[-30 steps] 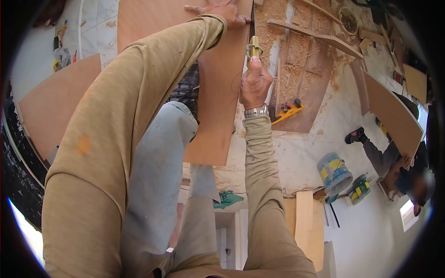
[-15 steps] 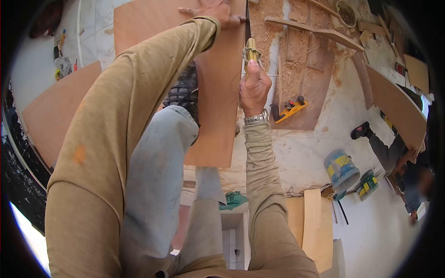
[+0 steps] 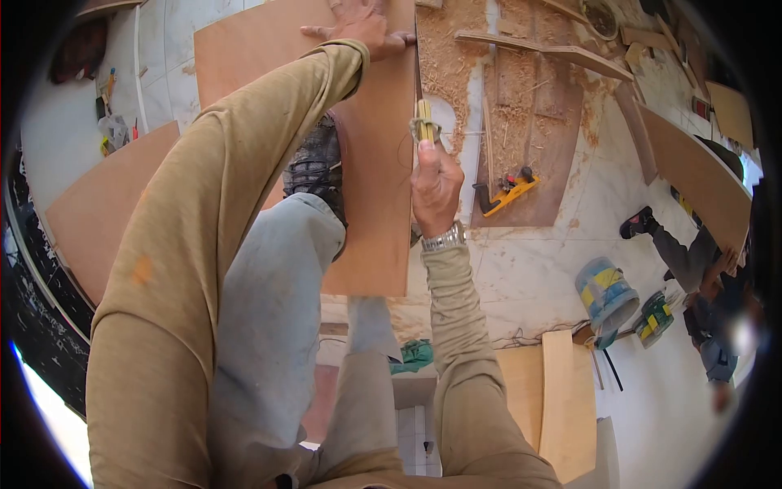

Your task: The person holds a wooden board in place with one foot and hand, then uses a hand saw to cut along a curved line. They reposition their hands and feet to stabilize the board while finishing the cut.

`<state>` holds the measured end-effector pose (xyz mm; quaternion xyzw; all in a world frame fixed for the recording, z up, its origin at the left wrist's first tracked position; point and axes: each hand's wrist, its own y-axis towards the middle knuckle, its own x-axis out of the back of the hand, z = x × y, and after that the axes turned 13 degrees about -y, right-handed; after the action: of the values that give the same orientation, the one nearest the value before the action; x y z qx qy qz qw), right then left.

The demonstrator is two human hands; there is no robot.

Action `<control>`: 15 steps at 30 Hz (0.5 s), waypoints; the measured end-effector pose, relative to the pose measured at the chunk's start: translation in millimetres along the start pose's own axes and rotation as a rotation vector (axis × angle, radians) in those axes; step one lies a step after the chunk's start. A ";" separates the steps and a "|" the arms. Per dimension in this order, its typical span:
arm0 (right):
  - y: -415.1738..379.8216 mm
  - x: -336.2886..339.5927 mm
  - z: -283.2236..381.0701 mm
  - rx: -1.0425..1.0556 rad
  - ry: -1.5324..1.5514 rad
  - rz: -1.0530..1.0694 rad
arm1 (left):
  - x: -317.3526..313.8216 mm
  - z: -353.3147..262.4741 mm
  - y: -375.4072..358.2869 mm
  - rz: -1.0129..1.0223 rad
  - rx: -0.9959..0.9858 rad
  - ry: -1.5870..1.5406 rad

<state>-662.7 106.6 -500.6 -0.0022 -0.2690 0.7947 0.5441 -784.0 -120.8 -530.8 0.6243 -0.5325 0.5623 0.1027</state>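
Sawdust covers the workshop floor (image 3: 529,244) beneath me. My plywood sheet (image 3: 379,163) lies pinned under my shoe (image 3: 314,167); my right hand (image 3: 434,186) grips the saw handle (image 3: 423,124), my left hand (image 3: 358,26) presses flat beside the cut. A jumping blade could reach those fingers, I judge.

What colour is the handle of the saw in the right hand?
Yellowish, wrapped with pale cord; the saw handle shows in the head view, gripped by the right hand.

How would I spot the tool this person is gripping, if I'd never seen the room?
Find the big brown board on the sawdust-strewn floor. At its right edge, the right hand, with a silver wristwatch, grips a handsaw. Its yellowish, cord-wrapped handle sets it apart from the yellow power tool lying nearby.
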 end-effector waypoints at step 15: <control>-7.2 8.8 11.4 -0.035 -0.036 0.056 | -0.1 -0.3 -1.5 -0.020 0.035 0.011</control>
<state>-663.5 111.3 -485.3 -0.0048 -0.2928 0.8045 0.5167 -782.9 -119.8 -530.1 0.6283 -0.5157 0.5737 0.1004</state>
